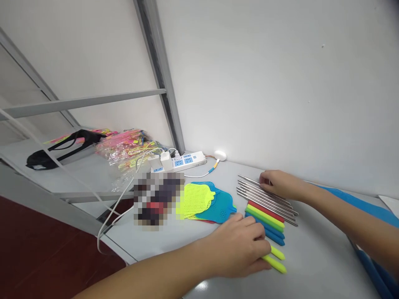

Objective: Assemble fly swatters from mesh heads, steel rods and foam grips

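My left hand (241, 245) is closed around a yellow plastic handle (274, 264), partly hidden under the fingers. Another yellow handle (278, 252) lies just behind it. Further back, red, yellow, green and blue handles (268, 226) lie side by side. My right hand (278, 182) has its fingers curled onto the far edge of a row of thin metal rods (262, 199), with thumb and forefinger pinching one rod. To the left of the rods lie overlapping perforated fly swatter heads, a yellow one (198, 199) on top and a blue one (221, 206) beside it.
A white power strip (187, 161) with plugs and cables stands near the wall, beside a round white device (220, 155). Bagged colourful items (127, 145) and a black strap-like item (77, 145) lie left, behind a metal frame (162, 74). Blue material (358, 201) is at the right.
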{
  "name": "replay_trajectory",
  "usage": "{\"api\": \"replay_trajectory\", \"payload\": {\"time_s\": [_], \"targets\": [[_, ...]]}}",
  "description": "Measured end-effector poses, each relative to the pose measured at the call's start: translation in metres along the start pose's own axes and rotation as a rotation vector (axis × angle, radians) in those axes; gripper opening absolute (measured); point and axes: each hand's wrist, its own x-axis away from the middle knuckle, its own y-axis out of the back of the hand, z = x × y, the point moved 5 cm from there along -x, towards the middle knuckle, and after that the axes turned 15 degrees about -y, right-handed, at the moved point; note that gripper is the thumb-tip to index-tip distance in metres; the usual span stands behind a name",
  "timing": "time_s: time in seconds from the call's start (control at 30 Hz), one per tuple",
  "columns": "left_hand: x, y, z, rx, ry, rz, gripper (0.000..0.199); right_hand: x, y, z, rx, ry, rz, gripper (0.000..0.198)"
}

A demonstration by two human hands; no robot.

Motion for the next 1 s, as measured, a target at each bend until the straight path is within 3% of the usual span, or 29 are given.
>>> {"api": "replay_trajectory", "payload": {"time_s": [0.2, 0.37, 0.5, 0.63, 0.73, 0.8, 0.87, 0.93, 1.0], "targets": [[-0.003, -0.007, -0.003, 0.000, -0.053, -0.070, 0.031, 0.002, 0.000, 0.000, 0.035, -0.061, -0.084, 0.010], [0.003, 0.005, 0.007, 0.186, 0.147, -0.217, 0.025, 0.023, 0.028, -0.005, -0.096, -0.158, -0.256, 0.011], [0.007, 0.019, 0.009, 0.353, 0.190, -0.340, 0.023, 0.062, 0.057, -0.005, -0.623, -0.233, -0.353, 0.008], [0.008, 0.031, 0.009, 0.471, 0.331, -0.508, 0.020, 0.114, 0.074, 0.013, -1.271, -0.176, -0.217, 0.011], [0.005, 0.047, -0.005, 0.574, 0.414, -0.749, 0.033, 0.157, 0.083, 0.030, -1.485, -0.082, -0.187, 0.012], [0.000, 0.053, -0.020, 0.755, 0.466, -0.932, 0.036, 0.185, 0.083, 0.039, -1.500, -0.016, -0.217, 0.022], [-0.005, 0.050, -0.036, 1.081, 0.559, -1.094, 0.035, 0.210, 0.076, 0.043, -1.432, -0.001, -0.283, 0.033], [-0.013, 0.044, -0.055, 1.410, 0.616, -1.218, 0.033, 0.233, 0.062, 0.043, -1.338, -0.046, -0.358, 0.045], [-0.022, 0.039, -0.070, 1.597, 0.643, -1.307, 0.030, 0.255, 0.048, 0.041, -1.302, -0.104, -0.461, 0.051]]}}
